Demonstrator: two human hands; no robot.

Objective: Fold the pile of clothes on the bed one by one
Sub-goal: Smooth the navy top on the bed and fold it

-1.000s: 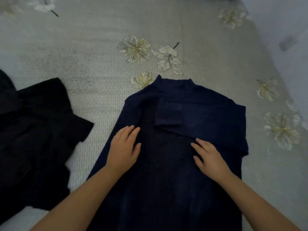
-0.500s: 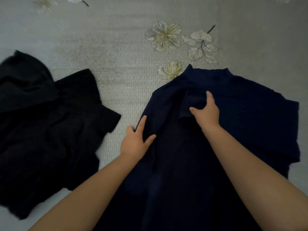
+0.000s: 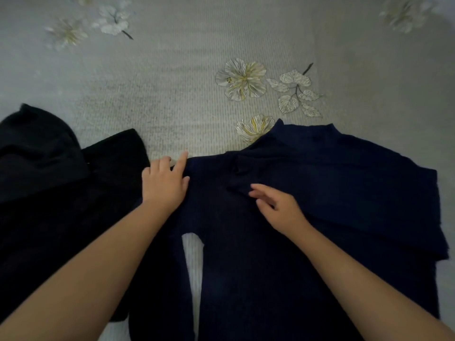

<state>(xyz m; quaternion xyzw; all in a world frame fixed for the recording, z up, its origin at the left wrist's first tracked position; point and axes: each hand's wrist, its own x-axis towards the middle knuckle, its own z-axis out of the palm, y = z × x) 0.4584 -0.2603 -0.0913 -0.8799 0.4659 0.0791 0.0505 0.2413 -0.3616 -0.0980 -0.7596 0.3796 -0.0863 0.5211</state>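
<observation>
On the grey ribbed bedspread (image 3: pixel 172 82) with its printed pale flowers, seen from the head camera, a dark navy knitted top (image 3: pixel 332 183) lies spread out to the right of centre, collar pointing away from the person and one sleeve folded across its chest. A heap of black clothes (image 3: pixel 49 193) sits at the left, its edge just beside the navy top.

The left hand (image 3: pixel 164 184) rests at the top's left shoulder edge — fingers straight and slightly spread, the forefinger reaching out onto the bedspread, gripping nothing. The right hand (image 3: pixel 278 207) lies on the chest of the top just below the folded sleeve, fingers loosely extended and relaxed, also holding nothing.

Half a second ago the right hand was higher, close under the collar at the sleeve end; it has drawn back toward the person. The left hand has gone the other way — up and outward from the top's side to the shoulder. A strip of bedspread now shows through a gap in the navy fabric near the left forearm.
</observation>
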